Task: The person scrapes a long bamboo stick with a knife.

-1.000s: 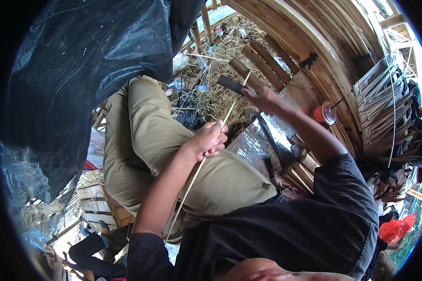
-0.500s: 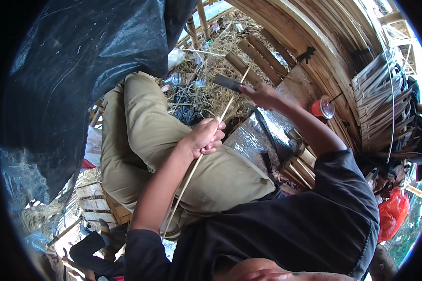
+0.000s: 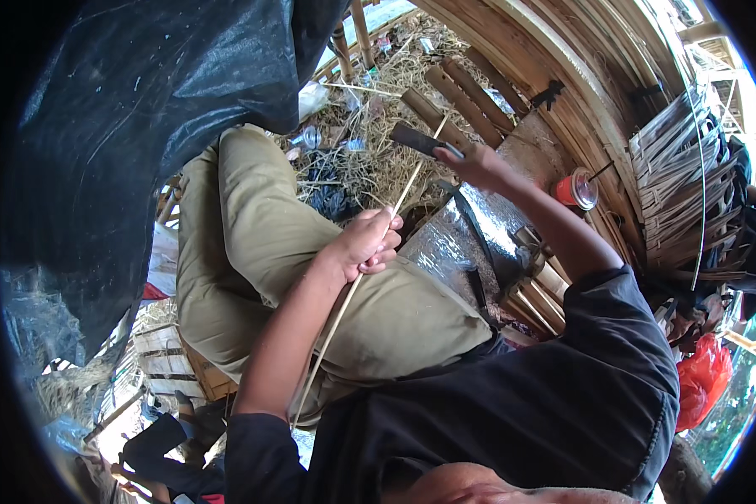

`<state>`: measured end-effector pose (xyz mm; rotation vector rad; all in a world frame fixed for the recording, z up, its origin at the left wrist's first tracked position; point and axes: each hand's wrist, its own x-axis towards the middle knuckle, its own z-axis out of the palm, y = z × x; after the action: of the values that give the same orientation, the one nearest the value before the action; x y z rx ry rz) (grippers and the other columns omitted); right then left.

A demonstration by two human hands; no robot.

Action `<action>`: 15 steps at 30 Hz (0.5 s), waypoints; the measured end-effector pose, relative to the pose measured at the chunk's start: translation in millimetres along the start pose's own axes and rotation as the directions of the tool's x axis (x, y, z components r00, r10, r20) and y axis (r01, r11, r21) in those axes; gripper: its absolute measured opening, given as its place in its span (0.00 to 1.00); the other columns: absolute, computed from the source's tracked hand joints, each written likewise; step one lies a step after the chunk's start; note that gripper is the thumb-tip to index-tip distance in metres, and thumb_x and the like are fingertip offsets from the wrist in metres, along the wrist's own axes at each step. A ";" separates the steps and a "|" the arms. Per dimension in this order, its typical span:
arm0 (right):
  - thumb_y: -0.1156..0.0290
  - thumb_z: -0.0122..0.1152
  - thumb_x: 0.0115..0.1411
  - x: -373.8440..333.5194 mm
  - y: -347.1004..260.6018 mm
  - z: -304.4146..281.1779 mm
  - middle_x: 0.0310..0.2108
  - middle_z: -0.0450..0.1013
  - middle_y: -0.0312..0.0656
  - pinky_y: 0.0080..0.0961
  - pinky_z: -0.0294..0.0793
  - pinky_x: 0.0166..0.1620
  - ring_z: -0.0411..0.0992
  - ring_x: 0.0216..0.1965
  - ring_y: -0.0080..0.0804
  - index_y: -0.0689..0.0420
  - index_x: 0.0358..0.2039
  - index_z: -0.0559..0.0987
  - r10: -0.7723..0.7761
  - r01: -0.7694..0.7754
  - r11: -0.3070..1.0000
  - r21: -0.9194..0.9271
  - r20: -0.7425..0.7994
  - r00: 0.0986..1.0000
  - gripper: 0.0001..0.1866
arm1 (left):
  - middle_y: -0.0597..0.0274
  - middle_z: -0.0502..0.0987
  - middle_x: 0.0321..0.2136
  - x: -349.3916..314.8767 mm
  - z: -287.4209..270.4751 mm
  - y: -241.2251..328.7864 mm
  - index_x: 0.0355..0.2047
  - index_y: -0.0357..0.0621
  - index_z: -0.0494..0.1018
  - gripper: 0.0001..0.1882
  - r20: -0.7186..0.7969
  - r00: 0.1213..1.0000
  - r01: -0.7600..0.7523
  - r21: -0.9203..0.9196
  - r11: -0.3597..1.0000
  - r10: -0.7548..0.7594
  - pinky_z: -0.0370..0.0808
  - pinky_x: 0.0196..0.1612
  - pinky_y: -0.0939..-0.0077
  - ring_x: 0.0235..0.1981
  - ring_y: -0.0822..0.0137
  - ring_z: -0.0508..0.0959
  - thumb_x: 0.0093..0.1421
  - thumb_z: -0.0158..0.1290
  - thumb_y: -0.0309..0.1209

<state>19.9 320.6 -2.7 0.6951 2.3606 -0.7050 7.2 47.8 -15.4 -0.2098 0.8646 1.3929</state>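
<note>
A long, thin, pale strip that looks like split bamboo point(image 3: 333, 324) runs from beside my left forearm up past my knee. My left hand point(image 3: 366, 244) is closed around it, resting on my thigh in olive trousers point(image 3: 403, 315). The strip's upper end sticks out beyond the fist toward the straw-strewn ground. My right hand point(image 3: 476, 165) is closed on the handle of a knife with a broad, dark blade point(image 3: 417, 140). The blade lies across the strip near its upper end; whether it touches the strip I cannot tell.
Dark plastic sheeting point(image 3: 168, 109) hangs at the left. Bamboo pieces point(image 3: 454, 101) lie beyond the knife. A red cup with a clear lid point(image 3: 578, 190) stands at the right by curved wooden slats point(image 3: 601, 109). A red plastic bag point(image 3: 702, 382) hangs at far right. Straw point(image 3: 395, 126) litters the ground.
My right hand and the knife have shifted slightly right and toward me. My left hand keeps its grip on the strip, nearly unmoved.
</note>
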 end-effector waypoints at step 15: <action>0.33 0.48 0.61 9.5 25.9 15.7 0.18 0.74 0.51 0.38 0.78 0.34 0.79 0.27 0.41 0.69 0.19 0.76 0.053 -0.045 0.989 0.139 -0.054 0.997 0.43 | 0.75 0.55 0.12 2.6 5.6 1.8 0.30 0.52 0.60 0.16 -0.065 0.998 0.009 0.020 1.000 -0.007 0.47 0.07 0.86 0.07 0.82 0.53 0.72 0.35 0.46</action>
<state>34.9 332.6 -27.9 0.8401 2.3540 -0.8424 7.6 53.5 -12.6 -0.2446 0.9304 1.3758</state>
